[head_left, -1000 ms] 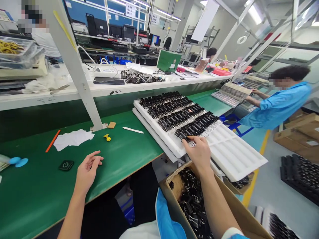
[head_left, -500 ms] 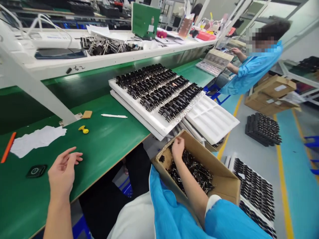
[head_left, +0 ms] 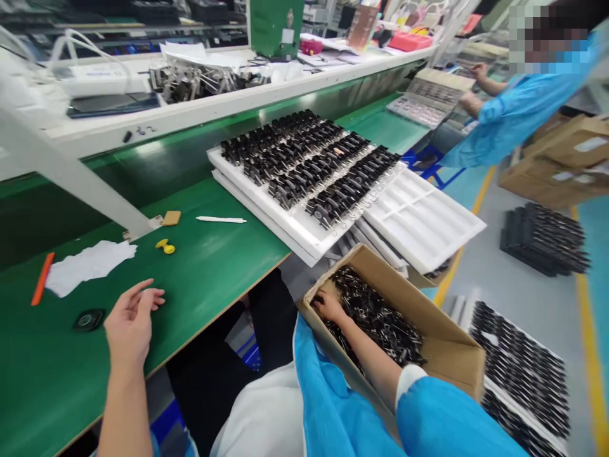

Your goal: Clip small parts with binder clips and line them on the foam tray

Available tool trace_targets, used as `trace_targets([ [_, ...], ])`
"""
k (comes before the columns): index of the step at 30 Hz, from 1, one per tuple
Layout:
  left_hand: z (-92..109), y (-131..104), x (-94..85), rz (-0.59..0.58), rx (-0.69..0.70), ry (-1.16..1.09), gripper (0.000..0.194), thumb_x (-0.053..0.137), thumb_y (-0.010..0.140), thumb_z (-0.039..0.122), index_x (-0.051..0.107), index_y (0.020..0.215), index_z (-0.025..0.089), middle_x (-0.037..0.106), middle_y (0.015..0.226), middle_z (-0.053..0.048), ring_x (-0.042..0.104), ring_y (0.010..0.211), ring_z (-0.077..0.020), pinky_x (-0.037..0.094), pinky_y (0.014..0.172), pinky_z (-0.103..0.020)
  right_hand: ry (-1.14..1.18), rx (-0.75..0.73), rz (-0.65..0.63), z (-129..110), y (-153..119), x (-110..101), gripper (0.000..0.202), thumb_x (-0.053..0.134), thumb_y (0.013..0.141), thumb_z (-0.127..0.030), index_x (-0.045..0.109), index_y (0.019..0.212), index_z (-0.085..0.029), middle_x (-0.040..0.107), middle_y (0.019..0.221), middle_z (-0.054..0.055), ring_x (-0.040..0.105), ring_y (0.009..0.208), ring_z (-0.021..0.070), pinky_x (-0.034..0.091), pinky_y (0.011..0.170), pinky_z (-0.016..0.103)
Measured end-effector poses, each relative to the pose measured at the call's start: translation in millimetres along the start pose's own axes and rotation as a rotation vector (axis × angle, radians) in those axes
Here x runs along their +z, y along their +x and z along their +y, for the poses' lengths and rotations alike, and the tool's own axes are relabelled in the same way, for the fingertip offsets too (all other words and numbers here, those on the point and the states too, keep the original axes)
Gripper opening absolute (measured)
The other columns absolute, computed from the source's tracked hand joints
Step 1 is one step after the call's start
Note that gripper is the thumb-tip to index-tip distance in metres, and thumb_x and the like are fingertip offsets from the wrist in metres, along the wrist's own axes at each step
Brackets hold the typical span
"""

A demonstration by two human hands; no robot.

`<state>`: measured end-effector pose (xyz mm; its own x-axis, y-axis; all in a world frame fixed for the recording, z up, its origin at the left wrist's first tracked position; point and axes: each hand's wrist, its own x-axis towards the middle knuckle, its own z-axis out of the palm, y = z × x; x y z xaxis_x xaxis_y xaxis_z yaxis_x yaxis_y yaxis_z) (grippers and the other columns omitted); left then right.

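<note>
My right hand [head_left: 329, 306] is inside a cardboard box [head_left: 459, 365], at its near left end. Its fingers are bent and closed around a small black binder clip [head_left: 317, 301], partly hidden by them. A heap of black binder clips [head_left: 375, 311] with metal handles fills the box floor. Over the green tabletop [head_left: 214, 266], my left hand [head_left: 130, 317] hovers with fingers loosely bent and apart, holding nothing. A black square piece with a round mark [head_left: 89, 320] lies just left of it. Rows of clipped black parts [head_left: 309, 158] stand in a white foam tray [head_left: 309, 238].
On the table lie a yellow knob-shaped piece [head_left: 165, 246], a white pen [head_left: 221, 219], crumpled paper [head_left: 90, 266] and an orange stick [head_left: 42, 279]. An unfilled white tray [head_left: 428, 219] sits behind the box. Filled trays [head_left: 523, 362] rest on the floor. A co-worker [head_left: 533, 108] works at right.
My right hand has moved down and toward the left end of the box, onto a clip lying there. My left hand keeps much the same pose. The view has shifted slightly.
</note>
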<state>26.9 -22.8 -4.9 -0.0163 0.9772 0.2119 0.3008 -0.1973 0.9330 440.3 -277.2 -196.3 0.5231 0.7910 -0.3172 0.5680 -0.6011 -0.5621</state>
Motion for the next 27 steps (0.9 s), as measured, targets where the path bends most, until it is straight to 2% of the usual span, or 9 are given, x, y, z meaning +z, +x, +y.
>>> trace_targets([
  [3,6,-7,-0.8,-0.027,-0.029,-0.006,0.04,0.071,0.087,0.048,0.072,0.111,0.017,0.075,0.085,-0.006,0.067,0.068,-0.0173,0.055,0.064,-0.031,0.018,-0.079,-0.106,7,-7,-2,0.022,0.062,0.077,-0.038,0.072,0.086,-0.02,0.076,0.099,0.011,0.069,0.1,0.0274,0.052,0.095,0.036],
  [6,9,-13,-11.7,0.013,-0.015,0.027,0.039,0.067,0.09,0.048,0.071,0.111,0.016,0.074,0.087,-0.008,0.069,0.073,-0.0177,0.055,0.069,-0.03,0.094,-0.096,-0.154,32,-5,-1,0.037,0.058,0.074,-0.058,0.07,0.078,-0.023,0.077,0.092,0.012,0.072,0.094,0.0315,0.054,0.09,0.041],
  [9,4,-17,-42.0,0.164,0.018,0.201,0.037,0.065,0.091,0.048,0.073,0.108,0.017,0.074,0.092,-0.008,0.07,0.082,-0.0196,0.055,0.076,-0.031,0.199,0.047,-0.094,52,-3,-9,0.041,0.064,0.06,-0.067,0.064,0.065,-0.026,0.073,0.075,0.008,0.071,0.079,0.0333,0.057,0.079,0.044],
  [11,-2,-19,-68.4,0.301,0.006,0.371,0.037,0.063,0.091,0.049,0.073,0.108,0.017,0.073,0.095,-0.009,0.068,0.083,-0.0201,0.054,0.077,-0.032,0.325,0.119,-0.137,49,-11,-30,0.042,0.071,0.054,-0.066,0.058,0.057,-0.026,0.066,0.064,0.004,0.068,0.071,0.0309,0.059,0.072,0.043],
  [13,-9,-20,-91.7,0.385,-0.037,0.564,0.042,0.063,0.09,0.051,0.072,0.113,0.018,0.071,0.1,-0.009,0.066,0.083,-0.0212,0.054,0.081,-0.035,0.471,0.156,-0.238,33,-25,-62,0.043,0.078,0.053,-0.064,0.06,0.057,-0.025,0.064,0.066,0.004,0.068,0.074,0.0295,0.062,0.073,0.042],
  [15,-16,-17,-106.5,0.363,-0.091,0.733,0.049,0.065,0.087,0.056,0.072,0.119,0.018,0.069,0.105,-0.011,0.065,0.088,-0.0247,0.053,0.088,-0.04,0.561,0.191,-0.291,10,-38,-97,0.042,0.082,0.054,-0.064,0.068,0.062,-0.025,0.069,0.078,0.007,0.068,0.082,0.0302,0.063,0.076,0.04],
  [19,-24,-4,-112.6,0.226,-0.147,0.858,0.056,0.063,0.086,0.065,0.075,0.117,0.019,0.065,0.112,-0.015,0.063,0.103,-0.0327,0.051,0.096,-0.047,0.636,0.203,-0.188,-39,-53,-141,0.051,0.087,0.044,-0.069,0.075,0.066,-0.024,0.071,0.086,0.013,0.065,0.078,0.0299,0.06,0.065,0.037],
  [23,-25,9,-111.8,0.161,-0.135,0.81,0.048,0.067,0.083,0.058,0.075,0.108,0.018,0.065,0.111,-0.014,0.064,0.092,-0.0296,0.051,0.091,-0.046,0.716,-0.011,-0.358,-93,-65,-131,0.052,0.085,0.058,-0.07,0.068,0.058,-0.021,0.062,0.066,0.01,0.058,0.067,0.0244,0.052,0.061,0.034],
  [27,-20,15,-114.0,0.076,-0.17,0.545,0.045,0.078,0.071,0.049,0.069,0.102,0.019,0.069,0.095,-0.008,0.061,0.077,-0.0222,0.051,0.077,-0.038,0.938,-0.068,-0.616,-170,-80,-95,0.048,0.078,0.077,-0.067,0.072,0.084,-0.02,0.058,0.071,0.004,0.05,0.062,0.0164,0.042,0.056,0.028],
])
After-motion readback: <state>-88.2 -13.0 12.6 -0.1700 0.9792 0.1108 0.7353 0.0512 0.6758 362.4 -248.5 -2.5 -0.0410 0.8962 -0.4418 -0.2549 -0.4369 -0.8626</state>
